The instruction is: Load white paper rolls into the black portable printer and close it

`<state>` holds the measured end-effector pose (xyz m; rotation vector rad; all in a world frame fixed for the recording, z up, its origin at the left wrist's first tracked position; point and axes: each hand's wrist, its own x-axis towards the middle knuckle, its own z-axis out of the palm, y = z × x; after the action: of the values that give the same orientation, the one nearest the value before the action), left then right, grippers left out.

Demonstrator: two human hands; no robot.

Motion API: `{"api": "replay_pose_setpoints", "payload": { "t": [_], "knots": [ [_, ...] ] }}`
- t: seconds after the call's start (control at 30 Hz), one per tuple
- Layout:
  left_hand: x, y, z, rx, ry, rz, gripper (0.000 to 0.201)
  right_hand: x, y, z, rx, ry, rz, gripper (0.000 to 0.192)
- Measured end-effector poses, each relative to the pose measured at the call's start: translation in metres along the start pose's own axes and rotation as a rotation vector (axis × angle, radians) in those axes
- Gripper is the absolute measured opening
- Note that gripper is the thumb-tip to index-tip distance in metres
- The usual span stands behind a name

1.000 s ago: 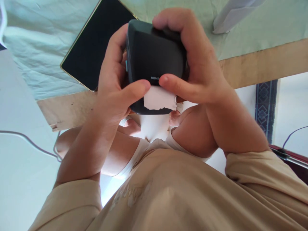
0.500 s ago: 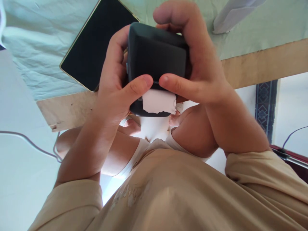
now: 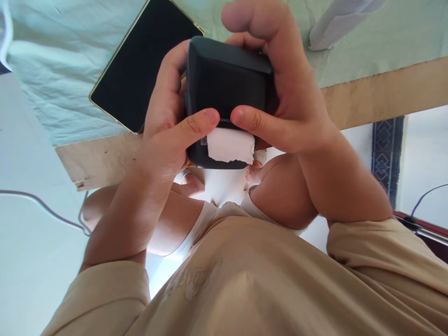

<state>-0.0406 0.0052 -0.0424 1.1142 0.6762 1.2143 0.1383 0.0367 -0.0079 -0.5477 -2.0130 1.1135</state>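
Dark boxy rounded plastic printer [image 3: 226,88], torn white paper strip [image 3: 230,147] at its near end; left hand [image 3: 168,135], right hand [image 3: 280,93] fingers clamped around it

Matt dark plastic box [image 3: 227,77], torn white paper strip [image 3: 230,145], wrinkled cloth [image 3: 56,60], glossy phone [image 3: 140,65]

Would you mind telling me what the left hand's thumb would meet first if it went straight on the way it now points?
Most likely the right hand's thumb tip: the left hand's thumb lies across the black device, pointing straight at it, just above the torn white paper. Only a narrow gap separates them.
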Motion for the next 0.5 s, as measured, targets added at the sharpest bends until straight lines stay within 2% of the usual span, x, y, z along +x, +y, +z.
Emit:
{"api": "replay_pose_setpoints", "payload": {
  "t": [0.1,0.27,0.4,0.5],
  "knots": [
    [-0.002,0.002,-0.001,-0.002,-0.041,0.004,0.068,-0.001,-0.002,0.0,-0.075,-0.007,-0.001,0.058],
    [0.001,-0.005,-0.008,0.0,-0.082,0.029,0.073,-0.002,-0.004,-0.001,-0.134,-0.018,0.007,0.056],
    [0.003,-0.01,-0.011,-0.005,-0.03,0.016,0.076,-0.002,-0.001,-0.001,-0.157,-0.007,-0.046,0.06],
    [0.0,-0.007,-0.003,-0.026,0.059,0.023,0.068,-0.002,0.001,0.0,-0.141,0.019,-0.032,0.063]
  ]
}}
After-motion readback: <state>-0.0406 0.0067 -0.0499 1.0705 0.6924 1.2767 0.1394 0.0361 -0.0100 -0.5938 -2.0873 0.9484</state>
